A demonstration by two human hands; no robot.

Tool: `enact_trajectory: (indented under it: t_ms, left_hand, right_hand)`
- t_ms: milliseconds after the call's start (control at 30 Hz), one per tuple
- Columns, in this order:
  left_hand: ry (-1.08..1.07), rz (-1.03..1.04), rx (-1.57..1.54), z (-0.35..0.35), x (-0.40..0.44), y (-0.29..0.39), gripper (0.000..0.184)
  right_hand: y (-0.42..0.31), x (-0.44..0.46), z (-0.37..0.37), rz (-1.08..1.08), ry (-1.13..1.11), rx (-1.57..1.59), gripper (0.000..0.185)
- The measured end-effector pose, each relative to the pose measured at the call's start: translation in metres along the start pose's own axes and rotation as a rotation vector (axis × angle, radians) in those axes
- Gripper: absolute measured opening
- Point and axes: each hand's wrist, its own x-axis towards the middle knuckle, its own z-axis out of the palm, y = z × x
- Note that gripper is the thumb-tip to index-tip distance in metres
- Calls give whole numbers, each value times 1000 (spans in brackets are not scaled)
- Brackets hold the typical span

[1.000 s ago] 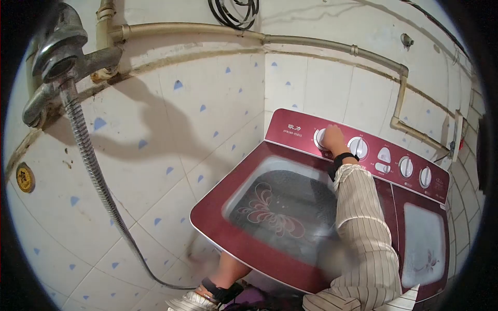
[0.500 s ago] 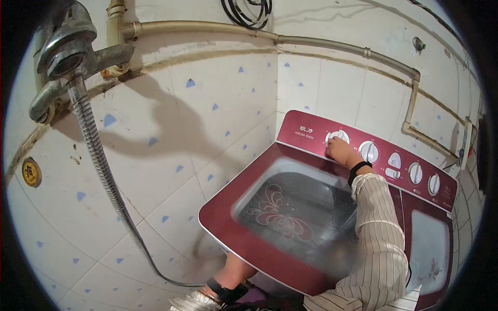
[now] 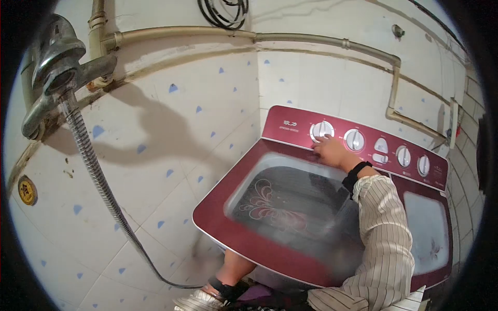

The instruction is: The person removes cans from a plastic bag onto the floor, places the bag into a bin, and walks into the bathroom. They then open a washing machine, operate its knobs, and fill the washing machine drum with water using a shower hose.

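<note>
My right hand (image 3: 332, 151) is at the control panel of a red twin-tub washing machine (image 3: 218, 211). Its fingers are loosely apart at the lower edge of the leftmost round knob (image 3: 322, 128), whose white grip shows above the fingertips. Whether a fingertip still touches the knob is hard to tell. Below the machine's front left edge, my left hand (image 3: 237, 266) reaches under the lid's overhang, and its fingers are hidden. The large see-through washer lid (image 3: 280, 202) with a flower print is down. Beside it, the smaller spin-tub lid (image 3: 426, 233) is down too.
More knobs, such as a second dial (image 3: 354, 140), line the panel to the right. At left, a metal tap (image 3: 59, 57) feeds a flexible hose (image 3: 101, 176) hanging down the tiled wall. A pipe (image 3: 301, 38) runs along the walls, with a coiled black cable (image 3: 224, 13) above.
My right hand has loosened from the leftmost knob and slipped slightly below it, leaving more of the knob visible. The view has shifted a little to the right. My left hand stays under the edge.
</note>
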Motion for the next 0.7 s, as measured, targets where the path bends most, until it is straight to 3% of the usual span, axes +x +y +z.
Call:
enact_trajectory:
  t_ms: [100,167,233,333,400,600,700]
  left_hand:
    - [4,67,39,-1,0,1,24]
    - [-17,-26,60,-2,0,3,25]
    - [-14,-17,11,-3,3,3,26]
    - [41,25,-5,-7,7,5,27]
    - [97,74,11,-8,7,5,28]
    - [105,62,-85,10,8,-5,30]
    - [275,243,-87,8,7,-7,28]
  right_hand:
    - [-37,-16,-39,60,-204,91,28]
    - [-76,-35,-112,14,-466,338,37]
    - [-110,-61,-164,-10,-532,486,38]
    - [-163,-105,-219,-47,-426,810,47]
    - [-206,-128,-258,33,-469,699,59]
    - [-278,-166,-288,320,-426,363,67]
    - [-278,-176,-270,338,-376,148,65]
